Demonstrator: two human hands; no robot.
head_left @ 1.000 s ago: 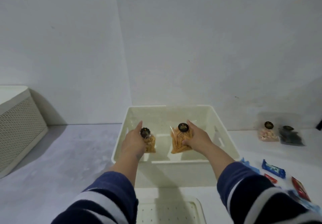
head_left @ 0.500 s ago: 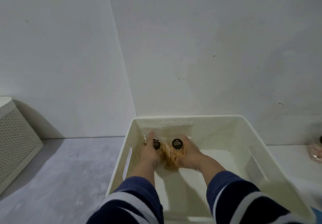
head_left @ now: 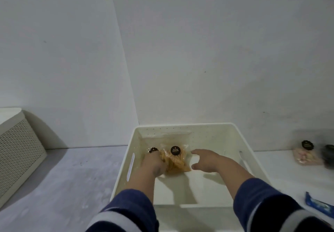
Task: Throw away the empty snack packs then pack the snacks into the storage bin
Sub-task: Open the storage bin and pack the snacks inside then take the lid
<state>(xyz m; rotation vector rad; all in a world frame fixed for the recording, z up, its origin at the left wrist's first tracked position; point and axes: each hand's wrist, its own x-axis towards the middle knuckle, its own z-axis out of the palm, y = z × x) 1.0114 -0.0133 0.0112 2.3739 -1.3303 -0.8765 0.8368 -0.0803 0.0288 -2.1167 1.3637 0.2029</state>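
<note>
A cream storage bin stands against the wall in front of me. Two clear snack packs with black round labels lean at its far left corner. The larger pack of orange sticks stands free. My left hand is inside the bin and still grips the smaller pack, mostly hidden behind it. My right hand hovers just right of the larger pack, fingers spread, holding nothing.
On the white surface to the right lie a pink snack pack, a dark pack and a blue wrapped bar. A cream perforated box stands at the far left.
Both hands lowered the two packs into the bin's far left corner. My right hand has let go of the larger pack and drawn away to the right.
</note>
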